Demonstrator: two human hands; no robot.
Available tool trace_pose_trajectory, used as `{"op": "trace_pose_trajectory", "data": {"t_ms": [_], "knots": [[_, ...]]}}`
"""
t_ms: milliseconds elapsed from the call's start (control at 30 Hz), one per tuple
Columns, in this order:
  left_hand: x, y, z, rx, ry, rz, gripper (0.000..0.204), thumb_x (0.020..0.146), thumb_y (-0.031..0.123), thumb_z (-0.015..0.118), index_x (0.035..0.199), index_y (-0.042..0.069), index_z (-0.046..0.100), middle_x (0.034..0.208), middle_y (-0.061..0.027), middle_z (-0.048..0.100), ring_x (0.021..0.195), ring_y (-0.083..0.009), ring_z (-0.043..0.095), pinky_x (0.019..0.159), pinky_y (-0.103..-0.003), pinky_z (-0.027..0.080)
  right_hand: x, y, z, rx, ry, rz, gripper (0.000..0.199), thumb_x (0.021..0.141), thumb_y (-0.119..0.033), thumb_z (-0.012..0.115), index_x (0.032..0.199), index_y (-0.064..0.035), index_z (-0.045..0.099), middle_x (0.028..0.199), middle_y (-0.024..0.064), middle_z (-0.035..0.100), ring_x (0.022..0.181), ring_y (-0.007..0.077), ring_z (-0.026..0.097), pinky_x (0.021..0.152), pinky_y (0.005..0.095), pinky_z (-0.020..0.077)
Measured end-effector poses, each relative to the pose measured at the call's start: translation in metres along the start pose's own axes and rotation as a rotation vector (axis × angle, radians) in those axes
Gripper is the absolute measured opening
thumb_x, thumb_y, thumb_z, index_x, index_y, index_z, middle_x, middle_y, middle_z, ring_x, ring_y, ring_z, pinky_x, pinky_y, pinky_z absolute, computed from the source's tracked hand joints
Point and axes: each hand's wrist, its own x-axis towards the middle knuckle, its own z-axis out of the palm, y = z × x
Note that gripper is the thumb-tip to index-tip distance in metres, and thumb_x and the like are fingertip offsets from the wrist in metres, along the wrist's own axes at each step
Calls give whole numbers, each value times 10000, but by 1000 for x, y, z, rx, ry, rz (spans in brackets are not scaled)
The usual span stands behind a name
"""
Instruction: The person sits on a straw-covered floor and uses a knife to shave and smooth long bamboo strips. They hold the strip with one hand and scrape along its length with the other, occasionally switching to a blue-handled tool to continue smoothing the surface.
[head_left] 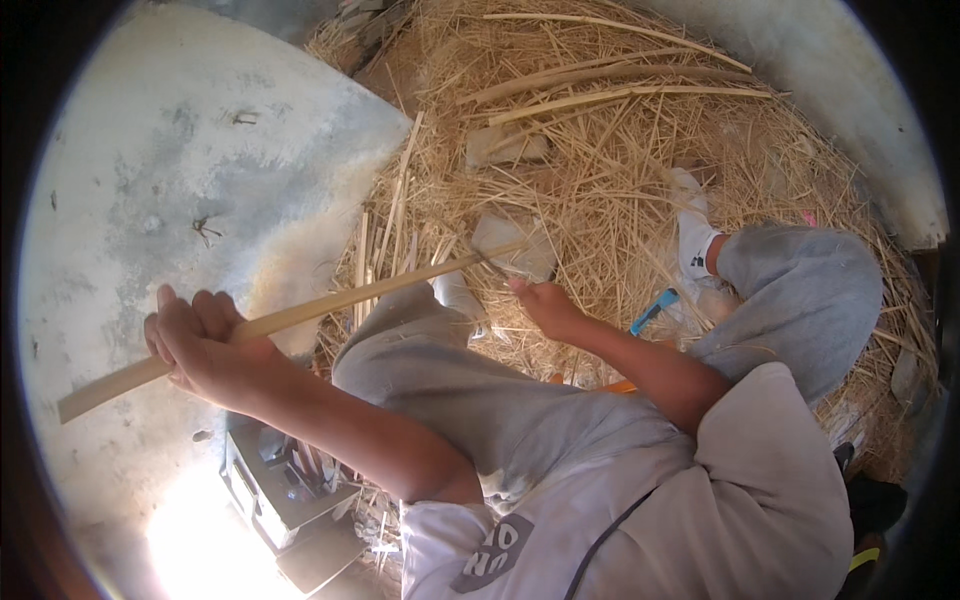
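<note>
Bamboo, 1 long pale split strip [300, 318], is lying across the lap; left hand [205, 350] is clamping its near end, right hand [545, 305] is closing on a small blade at its far tip. Shavings pile [600, 190] is suggesting much work done; strip only beginning.

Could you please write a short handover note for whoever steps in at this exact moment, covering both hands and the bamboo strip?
Left hand: grip closed around the long bamboo strip, near its lower left end.
Right hand: closed at the strip's far end, holding what seems to be a small blade; the tool itself is too small to make out.
The strip runs across the knees of the seated person, over a heap of straw-like shavings. More strips lie at the top of the heap. A blue-handled tool lies beside the right forearm.
Done: many shavings piled up. Left: this strip is in hand, unfinished.
</note>
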Motion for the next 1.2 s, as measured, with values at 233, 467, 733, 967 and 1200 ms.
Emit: {"op": "trace_pose_trajectory", "data": {"t_ms": [233,467,733,967,1200], "knots": [[8,-6,-31,-108,-39,-10,427,864,-35,585,641,171,286,558,52,181,483,-68,156,462,-252,158,-25,-8,13,-147,36,-357,655,1010,-599,424,819,-17,657,611,195,590,596,361,613,636,470,497],[-3,1,-39,-34,123,-16,415,866,-57,563,649,171,292,550,55,201,475,-63,161,445,-248,165,-43,-40,26,-325,127,-745,645,1032,-552,425,715,-12,581,536,133,532,483,270,539,565,418,467],[8,-6,-47,-166,6,-76,443,864,-79,559,637,180,281,548,58,217,471,-59,158,437,-248,143,-34,-33,23,-323,173,-460,642,1026,-548,431,768,8,622,623,223,587,564,378,568,580,475,452],[6,-1,-38,-188,-23,-82,457,866,-80,562,641,195,275,535,62,213,466,-55,158,430,-249,127,-6,59,-9,-231,51,204,691,1029,-577,403,740,3,642,572,118,573,557,274,586,576,449,455],[8,-9,-30,-184,-60,-71,473,848,-25,614,617,206,272,525,72,208,439,-48,172,417,-247,133,-28,-29,27,35,70,-298,682,1025,-578,428,666,-13,553,543,67,483,519,170,432,553,400,413]]}}
